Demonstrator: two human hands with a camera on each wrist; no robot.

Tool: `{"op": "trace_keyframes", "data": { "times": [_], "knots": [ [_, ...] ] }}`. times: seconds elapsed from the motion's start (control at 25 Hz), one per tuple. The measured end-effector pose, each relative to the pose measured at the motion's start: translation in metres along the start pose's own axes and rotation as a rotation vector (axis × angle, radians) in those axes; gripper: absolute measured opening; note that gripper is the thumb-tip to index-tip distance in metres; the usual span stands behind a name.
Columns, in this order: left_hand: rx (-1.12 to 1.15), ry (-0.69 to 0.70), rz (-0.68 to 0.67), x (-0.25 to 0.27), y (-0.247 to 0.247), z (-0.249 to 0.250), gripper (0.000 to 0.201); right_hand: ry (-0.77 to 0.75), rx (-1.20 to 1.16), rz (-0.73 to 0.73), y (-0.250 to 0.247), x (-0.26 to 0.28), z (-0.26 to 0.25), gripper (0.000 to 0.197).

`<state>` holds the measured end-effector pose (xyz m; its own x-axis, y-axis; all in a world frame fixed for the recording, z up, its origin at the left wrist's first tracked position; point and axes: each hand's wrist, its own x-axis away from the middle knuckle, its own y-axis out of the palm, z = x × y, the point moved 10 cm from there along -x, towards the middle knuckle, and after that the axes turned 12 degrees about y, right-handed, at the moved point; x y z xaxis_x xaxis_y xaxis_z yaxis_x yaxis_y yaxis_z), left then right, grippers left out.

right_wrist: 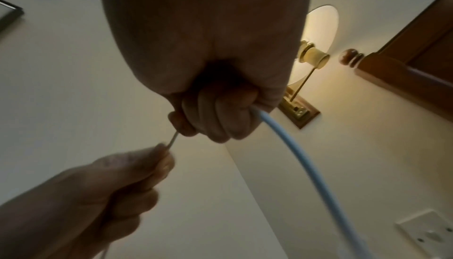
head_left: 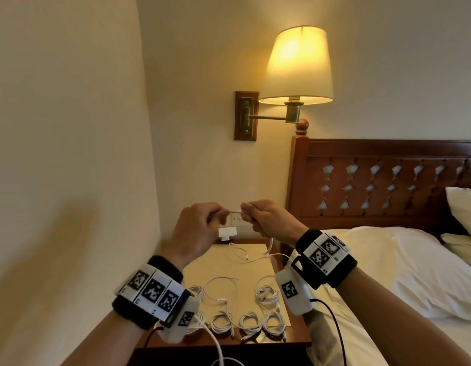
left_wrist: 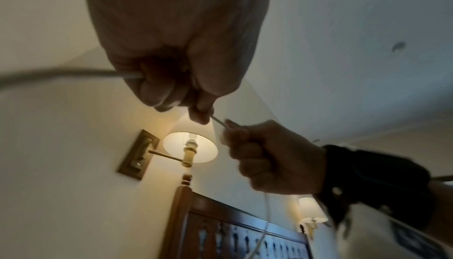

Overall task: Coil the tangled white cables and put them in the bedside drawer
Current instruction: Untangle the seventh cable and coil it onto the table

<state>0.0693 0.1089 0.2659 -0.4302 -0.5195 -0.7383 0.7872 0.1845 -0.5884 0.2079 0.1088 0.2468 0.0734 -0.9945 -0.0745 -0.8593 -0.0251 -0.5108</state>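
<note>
I count two hands raised above the bedside table (head_left: 258, 262), both on one white cable (head_left: 235, 212). My left hand (head_left: 196, 231) pinches it between thumb and fingertips; my right hand (head_left: 268, 220) has its fingers curled round it. The short span between the two hands runs roughly level, left to right, and looks taut. From the right hand the cable drops down to the table top, where its loose end lies in a slack curve.

On the near part of the table I count at least six coiled cables (head_left: 249, 322): a front row of about four, with two more bundles behind them. The one at far left is partly hidden by my left wristband, so the count there is uncertain. One uncoiled cable (head_left: 221, 286) lies looped between the bundles. A small white adapter (head_left: 227, 231) sits at the far edge of the table, below the hands.

The left wrist view shows the cable leaving the left fist sideways as a blurred strand, and a second wall lamp (left_wrist: 312, 212) beyond the headboard (left_wrist: 235, 232), which the head view does not show. The right wrist view shows a wall socket (right_wrist: 431, 233) and the corner of a picture frame (right_wrist: 9, 14). One lit wall lamp (head_left: 297, 67) hangs above the table.
</note>
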Motion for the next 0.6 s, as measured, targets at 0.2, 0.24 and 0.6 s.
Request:
{"op": "trace_keyframes", "data": {
  "times": [0.2,0.24,0.6],
  "knots": [
    [-0.233,-0.384,0.092,0.034,-0.061,-0.085,0.033,0.095,-0.173,-0.002,-0.019,0.011,0.035,0.039],
    [-0.244,-0.401,0.017,0.035,-0.057,-0.087,0.027,0.096,-0.189,0.0,-0.017,0.012,0.034,0.039],
    [0.111,-0.012,0.032,-0.005,0.003,0.005,0.031,0.06,-0.236,-0.078,0.006,0.009,-0.005,0.039]
  ]
}}
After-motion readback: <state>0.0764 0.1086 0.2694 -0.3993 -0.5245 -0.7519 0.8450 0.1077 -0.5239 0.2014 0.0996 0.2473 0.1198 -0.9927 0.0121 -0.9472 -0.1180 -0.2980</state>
